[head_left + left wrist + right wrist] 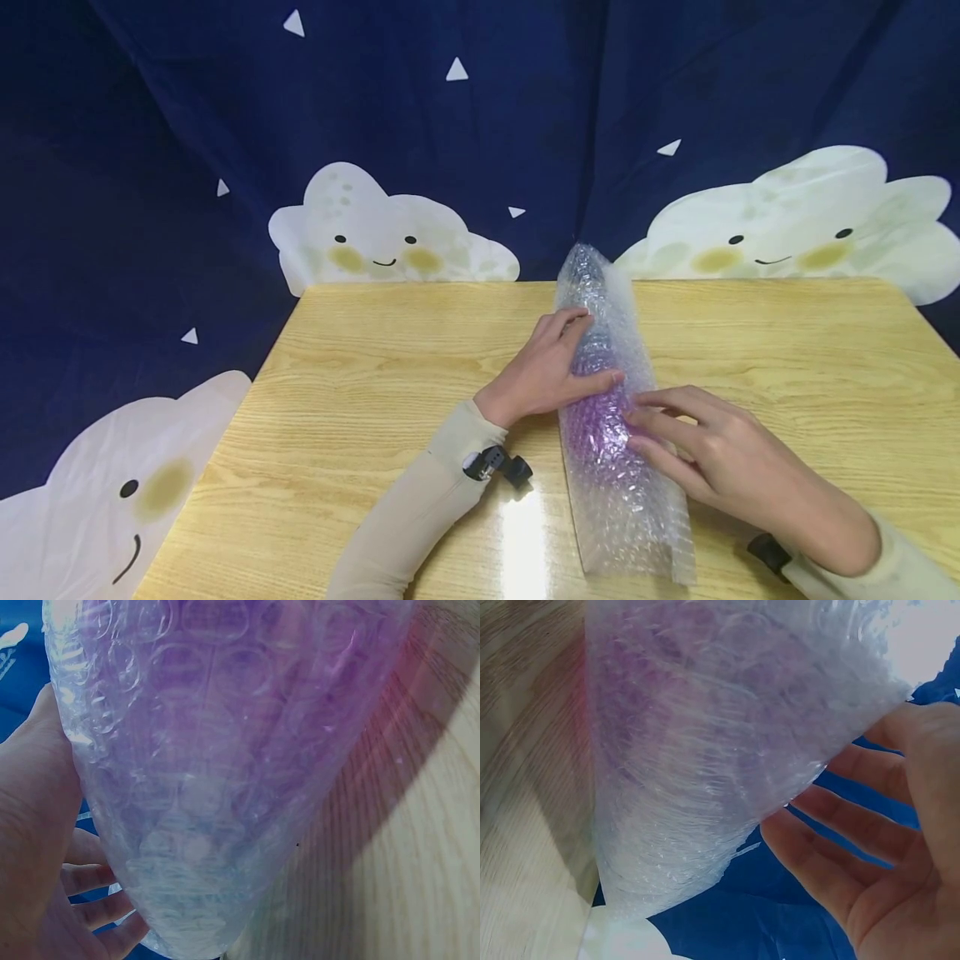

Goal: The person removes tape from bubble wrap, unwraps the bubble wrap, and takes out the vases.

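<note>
A long bundle of clear bubble wrap (600, 467) lies along the table, its far end reaching the back edge. Through the plastic shows something purple in the middle, bluish toward the far end; the wrap blurs its kind. My left hand (551, 371) rests on the bundle from the left, thumb across the top and fingers farther up. In the left wrist view those fingers (94, 881) lie along its side. My right hand (705, 442) touches the right side with its fingertips, just below the left thumb. The right wrist view shows its fingers (855, 817) spread along the wrap's edge.
The wooden table (360, 417) has a bright light reflection just left of the bundle. Behind it hangs a dark blue curtain (420, 125) printed with smiling clouds and white triangles. A black wrist strap (495, 465) sits on the left sleeve.
</note>
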`<control>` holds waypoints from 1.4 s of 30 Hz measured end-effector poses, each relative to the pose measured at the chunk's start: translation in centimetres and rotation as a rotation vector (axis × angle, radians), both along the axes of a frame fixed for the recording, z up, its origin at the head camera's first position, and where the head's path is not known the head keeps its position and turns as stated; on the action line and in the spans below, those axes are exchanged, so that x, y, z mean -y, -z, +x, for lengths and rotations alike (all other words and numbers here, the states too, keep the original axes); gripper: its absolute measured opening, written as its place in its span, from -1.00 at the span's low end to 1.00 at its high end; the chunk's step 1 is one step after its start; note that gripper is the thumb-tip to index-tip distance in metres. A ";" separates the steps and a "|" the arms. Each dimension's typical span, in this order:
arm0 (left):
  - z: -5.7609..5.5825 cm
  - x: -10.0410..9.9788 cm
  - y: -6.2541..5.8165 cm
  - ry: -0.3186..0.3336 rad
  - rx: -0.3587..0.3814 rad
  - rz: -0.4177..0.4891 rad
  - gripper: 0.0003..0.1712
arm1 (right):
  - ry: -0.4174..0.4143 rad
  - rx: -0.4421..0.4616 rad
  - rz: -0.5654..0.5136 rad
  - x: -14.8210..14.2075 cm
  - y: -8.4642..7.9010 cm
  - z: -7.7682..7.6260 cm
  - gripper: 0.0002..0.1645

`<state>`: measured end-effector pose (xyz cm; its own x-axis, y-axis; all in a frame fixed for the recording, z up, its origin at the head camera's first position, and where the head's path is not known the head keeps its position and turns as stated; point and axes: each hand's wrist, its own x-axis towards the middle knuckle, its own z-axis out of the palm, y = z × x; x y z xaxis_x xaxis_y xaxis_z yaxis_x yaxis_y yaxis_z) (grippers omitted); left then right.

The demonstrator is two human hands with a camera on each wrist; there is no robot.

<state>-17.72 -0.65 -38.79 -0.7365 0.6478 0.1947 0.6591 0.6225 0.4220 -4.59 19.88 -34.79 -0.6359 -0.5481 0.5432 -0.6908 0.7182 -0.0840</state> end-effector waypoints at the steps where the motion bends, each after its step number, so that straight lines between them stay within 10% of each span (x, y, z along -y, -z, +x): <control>1: 0.0 0.0 0.0 -0.001 0.001 0.000 0.06 | -0.004 -0.001 -0.002 0.0 0.0 0.0 -0.72; 42: 0.1 0.1 0.1 -0.017 0.020 0.002 0.05 | -0.019 0.026 0.007 0.0 -0.2 0.1 -0.73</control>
